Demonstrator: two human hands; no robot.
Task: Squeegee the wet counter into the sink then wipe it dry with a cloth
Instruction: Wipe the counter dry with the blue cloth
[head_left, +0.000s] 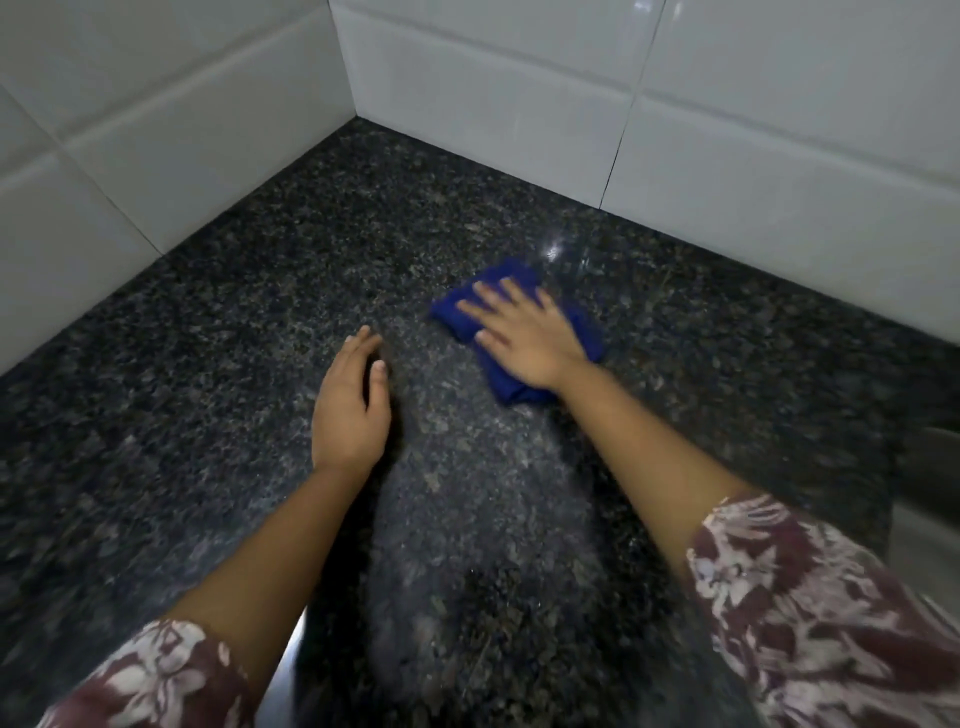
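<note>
A folded dark blue cloth (582, 327) lies on the black speckled granite counter (218, 374), right of centre. My right hand (524, 338) presses flat on top of the cloth with fingers spread and straight. My left hand (350, 405) rests on its edge on the bare counter a little to the left of the cloth, fingers straight and together, holding nothing. A paler, hazy streak runs down the counter between my forearms. No squeegee is in view.
White tiled walls (519, 104) meet in a corner at the back of the counter. A metal sink edge (930, 467) shows at the right border. A shiny metal strip (291, 649) lies along the counter's front, by my left sleeve.
</note>
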